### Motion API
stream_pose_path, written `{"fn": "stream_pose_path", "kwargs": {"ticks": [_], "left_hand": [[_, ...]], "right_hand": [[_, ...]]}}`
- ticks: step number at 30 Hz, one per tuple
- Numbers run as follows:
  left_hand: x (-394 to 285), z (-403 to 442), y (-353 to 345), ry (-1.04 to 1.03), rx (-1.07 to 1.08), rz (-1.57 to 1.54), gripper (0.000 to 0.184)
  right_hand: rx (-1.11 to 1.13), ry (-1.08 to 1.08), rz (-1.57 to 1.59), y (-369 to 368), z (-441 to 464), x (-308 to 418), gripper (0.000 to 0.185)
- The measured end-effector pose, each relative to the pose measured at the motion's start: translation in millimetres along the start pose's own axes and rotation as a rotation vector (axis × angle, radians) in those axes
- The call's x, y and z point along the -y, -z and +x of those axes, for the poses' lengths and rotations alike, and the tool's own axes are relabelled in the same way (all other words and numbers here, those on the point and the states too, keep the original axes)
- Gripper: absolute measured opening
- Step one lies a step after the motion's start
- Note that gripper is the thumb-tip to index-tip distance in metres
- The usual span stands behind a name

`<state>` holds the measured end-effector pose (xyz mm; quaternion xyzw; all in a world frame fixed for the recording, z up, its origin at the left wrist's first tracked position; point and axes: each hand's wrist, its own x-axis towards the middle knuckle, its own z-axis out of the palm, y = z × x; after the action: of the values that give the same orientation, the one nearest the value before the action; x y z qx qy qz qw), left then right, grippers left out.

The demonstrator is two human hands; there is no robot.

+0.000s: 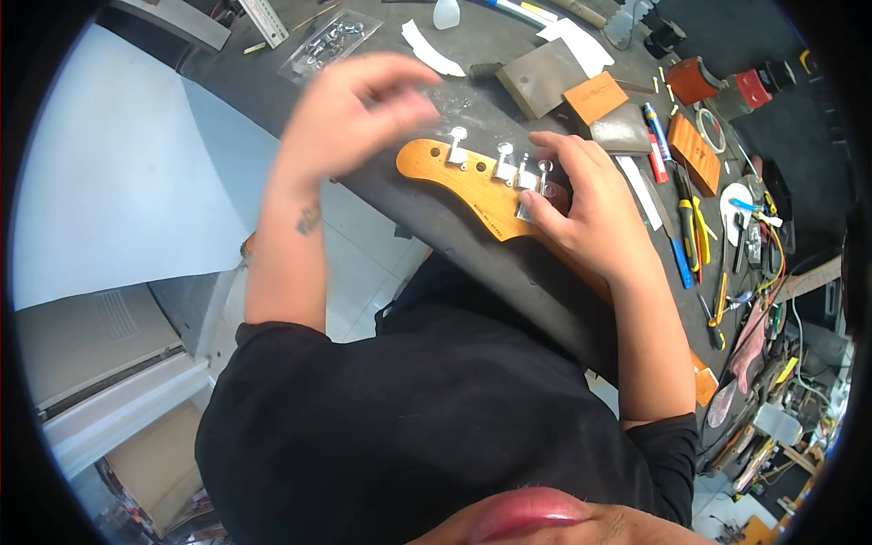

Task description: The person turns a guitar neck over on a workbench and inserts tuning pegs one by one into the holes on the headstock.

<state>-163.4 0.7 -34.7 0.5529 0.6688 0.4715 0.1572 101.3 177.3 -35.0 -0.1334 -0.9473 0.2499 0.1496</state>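
Observation:
A pale wooden guitar headstock (445, 170) lies on the dark workbench with its back facing up. Silver tuning machines (456, 150) sit along its far edge, and bare holes show beside them. My right hand (589, 195) wraps over the neck end, its thumb on the wood by the last tuner and its fingers past the far edge. What lies under that palm is hidden. My left hand (359, 104), smeared by motion, hovers above the bench left of the headstock. Its thumb and forefinger are apart, with nothing visible between them.
A clear plastic bag (331, 41) of metal hardware lies behind my left hand. Metal and wooden blocks (543, 77) stand beyond the headstock. Screwdrivers, pens, pliers (701, 232) and cables crowd the bench's right side. A light blue panel (118, 173) is at left.

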Motion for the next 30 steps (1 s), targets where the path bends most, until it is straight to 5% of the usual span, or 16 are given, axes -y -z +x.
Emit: {"fn": "stream_pose_path", "kwargs": {"ticks": [4, 11, 18, 24, 30], "left_hand": [[78, 49, 66, 0.200, -0.468, 0.370, 0.026], [107, 91, 75, 0.288, -0.137, 1.089, 0.027], [85, 84, 47, 0.279, -0.183, 1.317, 0.033], [72, 61, 49, 0.068, -0.622, 0.277, 0.026], [-9, 15, -50, -0.098, -0.410, -0.388, 0.028]], "right_hand": [[-0.002, 0.006, 0.007, -1, -2, -2, 0.055], [0.003, 0.001, 0.018, 0, -3, -5, 0.054], [-0.021, 0.024, 0.011, -4, -5, -11, 0.053], [-0.032, 0.016, 0.016, -2, -5, -10, 0.055], [-0.335, 0.122, 0.135, 3, 1, -16, 0.044]]}}
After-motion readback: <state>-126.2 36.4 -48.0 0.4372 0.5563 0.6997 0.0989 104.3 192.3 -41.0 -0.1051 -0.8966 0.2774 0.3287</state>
